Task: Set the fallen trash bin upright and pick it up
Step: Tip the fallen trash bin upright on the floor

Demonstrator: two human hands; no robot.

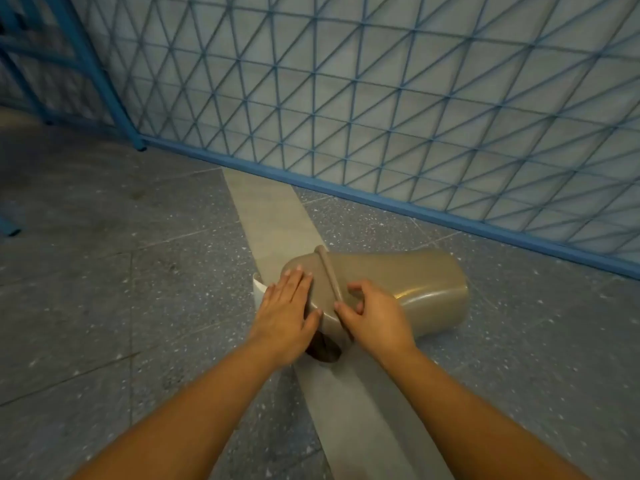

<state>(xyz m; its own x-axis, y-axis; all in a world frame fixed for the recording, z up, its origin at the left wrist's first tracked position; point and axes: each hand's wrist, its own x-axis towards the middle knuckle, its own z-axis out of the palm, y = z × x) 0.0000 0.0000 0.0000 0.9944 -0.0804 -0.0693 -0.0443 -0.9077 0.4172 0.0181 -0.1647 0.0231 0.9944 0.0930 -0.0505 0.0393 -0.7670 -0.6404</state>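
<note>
"Where is the trash bin (408, 289)?"

"It is on its side on the floor (138, 278), near me. Its top end points at me and its bottom end points right. A blue fence (381, 98) stands far behind it."

"What are your hands doing?"

"My left hand (287, 306) lies flat and open on the lid (311, 268). My right hand (374, 317) is curled over the rim, fingers bent but not squeezed shut."

"Is it done?"

"No. I think I am just getting a hold. I must tip it up, then lift it."
</note>
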